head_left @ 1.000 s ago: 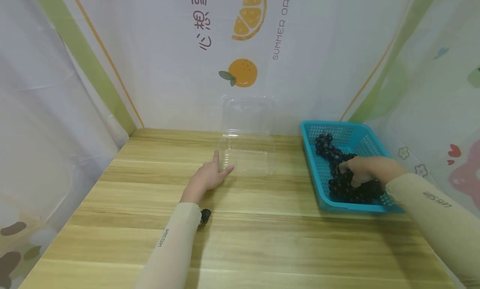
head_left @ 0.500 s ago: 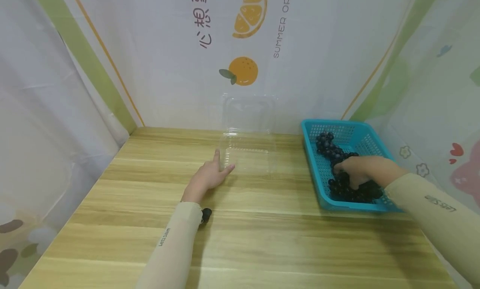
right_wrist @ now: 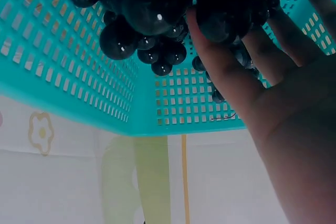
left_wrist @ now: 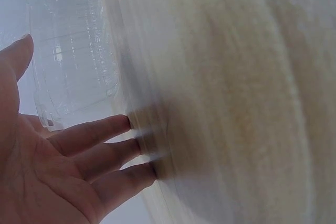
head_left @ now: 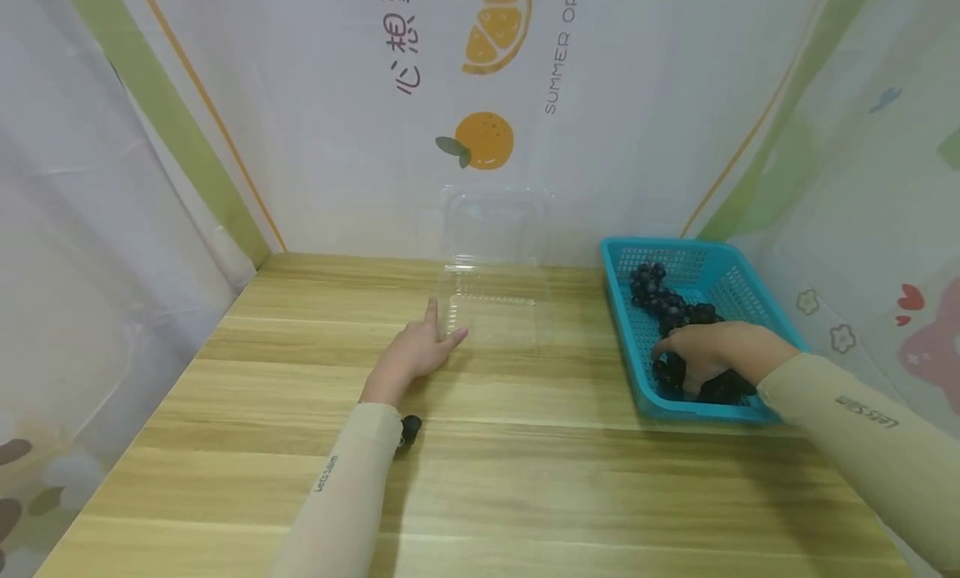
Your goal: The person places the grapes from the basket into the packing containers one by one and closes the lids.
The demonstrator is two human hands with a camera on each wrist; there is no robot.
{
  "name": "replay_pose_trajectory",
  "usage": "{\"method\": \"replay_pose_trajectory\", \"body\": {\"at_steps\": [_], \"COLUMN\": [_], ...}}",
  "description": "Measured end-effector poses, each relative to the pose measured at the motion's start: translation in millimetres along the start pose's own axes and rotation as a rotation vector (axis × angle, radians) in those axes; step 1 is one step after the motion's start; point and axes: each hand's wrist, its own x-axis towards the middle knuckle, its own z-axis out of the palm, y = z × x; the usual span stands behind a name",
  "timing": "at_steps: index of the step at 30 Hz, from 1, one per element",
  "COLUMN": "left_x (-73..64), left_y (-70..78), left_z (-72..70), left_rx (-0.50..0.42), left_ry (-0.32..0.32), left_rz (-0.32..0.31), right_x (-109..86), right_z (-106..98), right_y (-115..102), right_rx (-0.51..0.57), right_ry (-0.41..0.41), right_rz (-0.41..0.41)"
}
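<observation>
My left hand (head_left: 416,349) lies at the near left corner of a clear plastic clamshell box (head_left: 495,324), whose lid stands up at the back. Its index finger and thumb are spread along the box's corner. In the left wrist view, the other fingertips (left_wrist: 147,171) rest on the tabletop. My right hand (head_left: 701,353) reaches down into a blue plastic basket (head_left: 630,345). Its thumb and fingers are round part of a bunch of dark grapes (head_left: 660,299). In the right wrist view, grapes (right_wrist: 157,9) hang above and between the fingers, partly hiding their tips.
The wooden table (head_left: 487,495) meets a white printed curtain (head_left: 330,145) at the back. More curtains hang at the left and right sides. The basket's perforated walls rise around the right hand.
My right hand has moved a little left and toward the near side of the basket, uncovering more grapes behind it. My left hand and the clamshell box have stayed in place.
</observation>
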Motion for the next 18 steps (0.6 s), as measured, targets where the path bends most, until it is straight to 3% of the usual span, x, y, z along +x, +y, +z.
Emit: {"method": "replay_pose_trajectory", "body": {"at_steps": [9,18], "left_x": [-0.2,-0.8], "left_y": [-0.7,-0.3], "left_z": [-0.3,-0.8], "left_rx": [0.000,-0.010], "left_ry": [-0.005,-0.003], "left_rz": [0.001,-0.004], "right_x": [6.0,9.9], "right_z": [1.4,11.4], "right_y": [-3.3,-6.6], "right_rx": [-0.038,-0.246], "right_ry": [0.010,0.109], "right_rz": [-0.036,-0.104]}}
